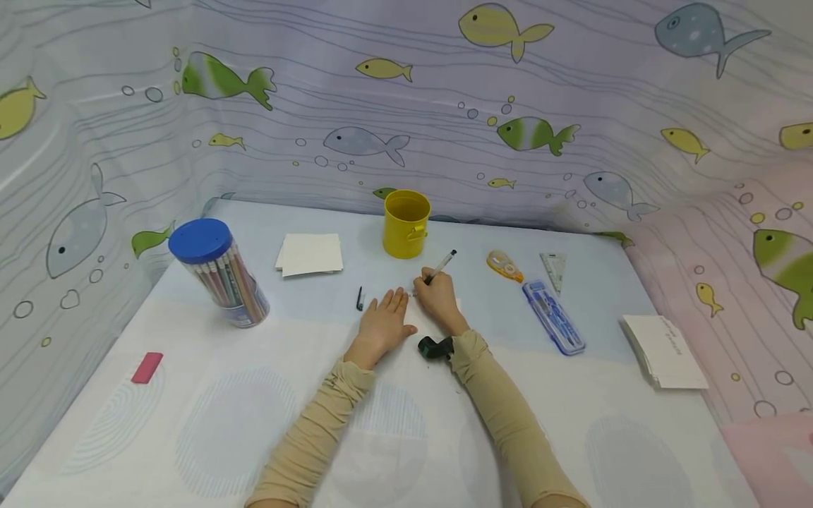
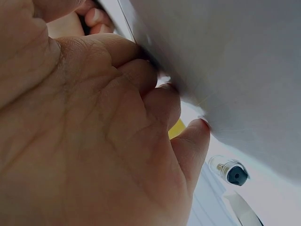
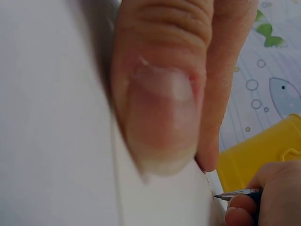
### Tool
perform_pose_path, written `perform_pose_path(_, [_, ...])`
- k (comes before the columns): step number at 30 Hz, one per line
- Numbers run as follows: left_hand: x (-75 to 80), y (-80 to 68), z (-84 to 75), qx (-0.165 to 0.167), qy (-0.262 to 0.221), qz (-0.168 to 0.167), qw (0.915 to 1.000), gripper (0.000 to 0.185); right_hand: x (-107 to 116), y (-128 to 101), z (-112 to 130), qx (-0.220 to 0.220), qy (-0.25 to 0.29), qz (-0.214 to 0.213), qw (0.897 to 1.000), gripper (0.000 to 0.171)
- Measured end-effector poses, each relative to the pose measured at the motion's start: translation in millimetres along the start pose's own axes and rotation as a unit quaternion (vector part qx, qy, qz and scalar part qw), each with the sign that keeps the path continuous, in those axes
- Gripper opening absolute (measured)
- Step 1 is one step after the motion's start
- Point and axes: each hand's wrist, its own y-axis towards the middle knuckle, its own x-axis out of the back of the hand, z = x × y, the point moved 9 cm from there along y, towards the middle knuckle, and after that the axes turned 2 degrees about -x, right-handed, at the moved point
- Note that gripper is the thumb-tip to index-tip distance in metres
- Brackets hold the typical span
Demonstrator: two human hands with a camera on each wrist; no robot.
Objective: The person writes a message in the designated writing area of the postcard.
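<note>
My left hand (image 1: pixel 384 321) lies flat with straight fingers and presses on a white sheet (image 3: pixel 56 117) in the middle of the table. Just to its right, my right hand (image 1: pixel 437 296) grips a pen (image 1: pixel 441 264) whose tip (image 3: pixel 230 194) touches the sheet's far edge. In the left wrist view the palm (image 2: pixel 94 141) rests against the sheet (image 2: pixel 225 61). The right wrist view is filled by a thumb of the left hand (image 3: pixel 162 94), with the pen-holding fingers (image 3: pixel 263 197) at the lower right. A dark pen cap (image 1: pixel 360 298) lies left of the left hand's fingertips.
A yellow cup (image 1: pixel 406 222) stands just behind the hands. A blue-lidded tub of pencils (image 1: pixel 219 279) and white cards (image 1: pixel 310 254) are at the left, a pink eraser (image 1: pixel 147 367) nearer. At the right lie correction tape (image 1: pixel 504 266), a set square (image 1: pixel 554 268), a blue case (image 1: pixel 554 317) and a card stack (image 1: pixel 663 351).
</note>
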Motion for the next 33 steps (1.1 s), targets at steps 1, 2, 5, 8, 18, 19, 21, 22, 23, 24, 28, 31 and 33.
perform_pose_path(1, [-0.2,0.6,-0.1,0.0,-0.001,-0.001,1.0,0.074,0.3,0.3,-0.2,0.002,-0.003,-0.001,1.0,0.036])
perform_pose_path(2, [-0.3,1.0,-0.3,-0.001,-0.003,-0.001,1.0,0.074,0.6,0.5,-0.5,0.003,-0.006,-0.001,1.0,0.036])
perform_pose_path(5, [-0.7,1.8,-0.3,-0.003,-0.002,0.0,1.0,0.074,0.7,0.5,-1.5,-0.001,-0.008,-0.003,1.0,0.036])
perform_pose_path(8, [-0.9,2.0,-0.2,-0.004,0.001,0.002,1.0,0.074,0.4,0.3,-1.2,-0.004,-0.006,-0.001,1.0,0.037])
perform_pose_path(18, [0.5,2.2,0.7,-0.004,-0.005,0.003,1.0,0.074,-1.3,2.1,-0.8,0.003,-0.009,0.004,1.0,0.037])
perform_pose_path(19, [0.6,2.3,0.8,-0.003,-0.006,0.002,1.0,0.074,-1.7,2.5,-0.7,0.004,-0.011,0.006,1.0,0.037])
perform_pose_path(21, [1.1,2.7,1.3,-0.001,-0.007,-0.002,1.0,0.074,-1.5,3.0,0.1,0.009,-0.013,0.005,1.0,0.037])
perform_pose_path(22, [1.0,2.7,1.2,-0.001,-0.006,-0.003,1.0,0.074,-0.5,3.2,0.3,0.01,-0.009,0.0,1.0,0.037])
perform_pose_path(23, [0.5,3.1,0.9,-0.002,-0.005,-0.003,1.0,0.074,1.1,3.2,0.0,0.011,-0.007,-0.007,1.0,0.037])
perform_pose_path(24, [0.1,3.1,0.5,-0.003,-0.005,-0.003,1.0,0.074,2.7,3.0,0.1,0.012,-0.005,-0.016,1.0,0.037])
perform_pose_path(28, [-1.8,3.1,-0.6,-0.006,-0.002,0.001,1.0,0.074,7.4,1.9,-0.7,0.014,0.0,-0.04,0.999,0.037])
perform_pose_path(31, [-1.7,3.2,-0.2,-0.002,0.001,0.002,1.0,0.074,6.3,2.2,-1.5,0.016,-0.015,-0.033,0.999,0.035])
perform_pose_path(33, [-1.5,3.5,-0.8,-0.002,0.0,0.003,1.0,0.074,6.2,2.0,-2.3,0.014,-0.018,-0.03,0.999,0.035])
